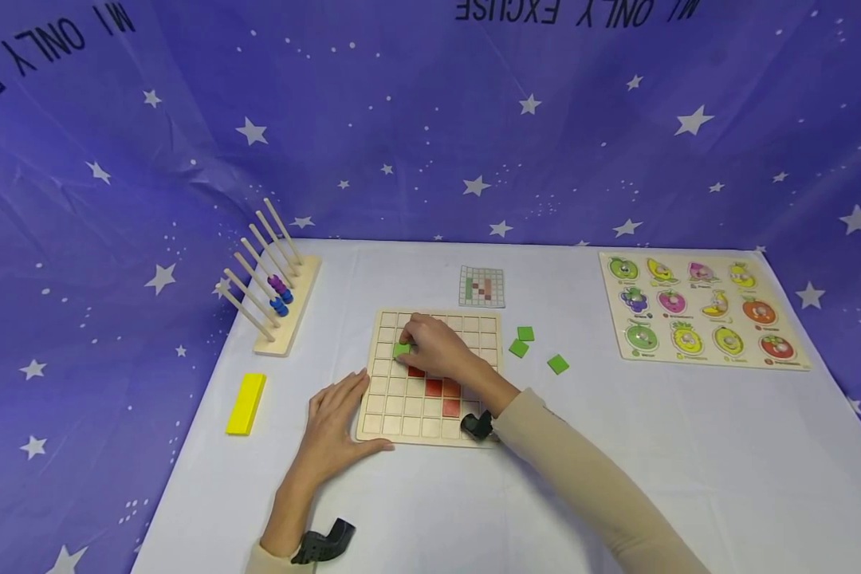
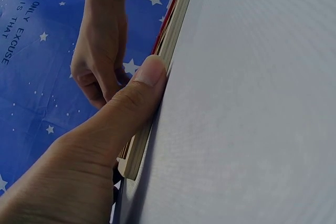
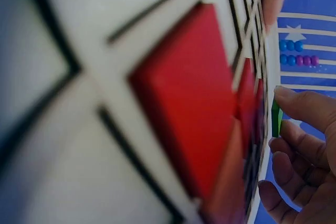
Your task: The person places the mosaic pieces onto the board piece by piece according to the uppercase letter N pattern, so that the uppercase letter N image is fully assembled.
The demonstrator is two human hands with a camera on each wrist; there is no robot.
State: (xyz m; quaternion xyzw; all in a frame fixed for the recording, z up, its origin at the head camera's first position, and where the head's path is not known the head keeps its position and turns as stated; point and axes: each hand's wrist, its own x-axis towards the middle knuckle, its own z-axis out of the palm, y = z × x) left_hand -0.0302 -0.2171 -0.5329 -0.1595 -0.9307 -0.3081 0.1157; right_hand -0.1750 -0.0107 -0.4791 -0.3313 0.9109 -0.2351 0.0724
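My right hand [image 1: 434, 347] is over the upper left part of a wooden grid board [image 1: 395, 406]. Its thumb and fingers pinch a small green square tile [image 3: 276, 116], its flat side turned to the thumb in the right wrist view. Several red tiles [image 1: 434, 388] sit in the board's squares, partly hidden by that hand. At the board's near left corner, my left hand [image 1: 333, 430] lies with fingers extended along the left side. The left thumb [image 2: 139, 90] rests against the near edge in the left wrist view.
Green tiles [image 1: 558, 364] lie right of the board, and a pattern card [image 1: 482, 287] behind it. A peg stand [image 1: 287, 319] with beads and a yellow block [image 1: 245, 404] are at left. A fruit puzzle board [image 1: 703, 311] lies at right.
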